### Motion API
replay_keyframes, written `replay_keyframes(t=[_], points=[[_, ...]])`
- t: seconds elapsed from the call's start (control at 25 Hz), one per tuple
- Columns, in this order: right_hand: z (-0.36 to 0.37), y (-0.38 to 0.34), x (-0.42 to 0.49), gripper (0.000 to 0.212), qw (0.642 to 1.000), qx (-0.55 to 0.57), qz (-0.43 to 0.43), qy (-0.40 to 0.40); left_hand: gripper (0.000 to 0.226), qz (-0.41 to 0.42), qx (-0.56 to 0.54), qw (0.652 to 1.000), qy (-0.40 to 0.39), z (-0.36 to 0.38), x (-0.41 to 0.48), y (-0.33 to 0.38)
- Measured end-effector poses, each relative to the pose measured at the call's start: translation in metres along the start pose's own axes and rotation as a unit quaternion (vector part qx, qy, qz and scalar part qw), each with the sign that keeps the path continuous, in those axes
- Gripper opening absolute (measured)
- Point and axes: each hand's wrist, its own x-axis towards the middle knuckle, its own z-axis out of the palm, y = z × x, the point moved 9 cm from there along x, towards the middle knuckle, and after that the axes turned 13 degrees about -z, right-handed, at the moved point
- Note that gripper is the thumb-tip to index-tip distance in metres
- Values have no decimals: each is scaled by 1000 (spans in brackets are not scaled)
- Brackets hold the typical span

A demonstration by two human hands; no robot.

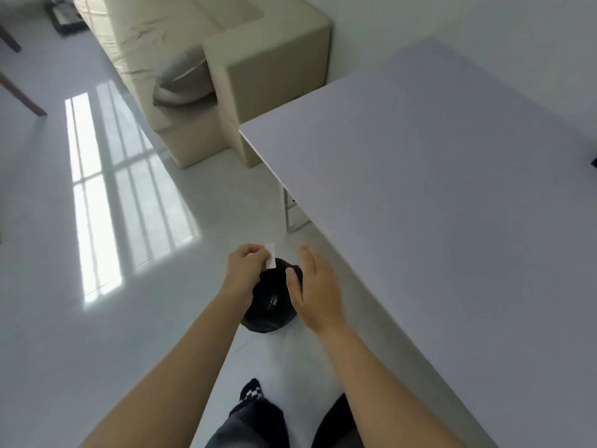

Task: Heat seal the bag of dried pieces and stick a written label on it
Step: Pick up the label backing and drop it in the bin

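Observation:
My left hand (243, 270) pinches a small white slip of paper (270, 255) between thumb and fingers. It is held over a round bin lined with a black bag (269, 305) that stands on the floor beside the table. My right hand (315, 292) hovers over the bin's right side, fingers spread and nothing in it. No bag of dried pieces, sealer or pen shows in this view.
A white table (452, 195) fills the right side, its edge just right of my right hand, with a metal leg (289, 215) below. A beige sofa (226, 76) stands ahead. Glossy white floor (97, 286) spreads to the left. My feet (255, 402) are below.

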Motion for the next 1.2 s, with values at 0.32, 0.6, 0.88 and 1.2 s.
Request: replay_keyframes(t=[0.32,0.6,0.88,1.2], points=[[150,56,-31,59,984,-47,101,-135,12,-85,93,990,60,-64,135,-90],[308,176,-36,60,968,-94,94,-210,15,-64,194,974,98,-44,306,-190],[446,291,-79,67,955,-159,105,-229,14,-30,245,961,123,-5,437,-281],[460,302,-84,61,967,-139,96,-188,24,-51,234,962,128,5,470,-298]])
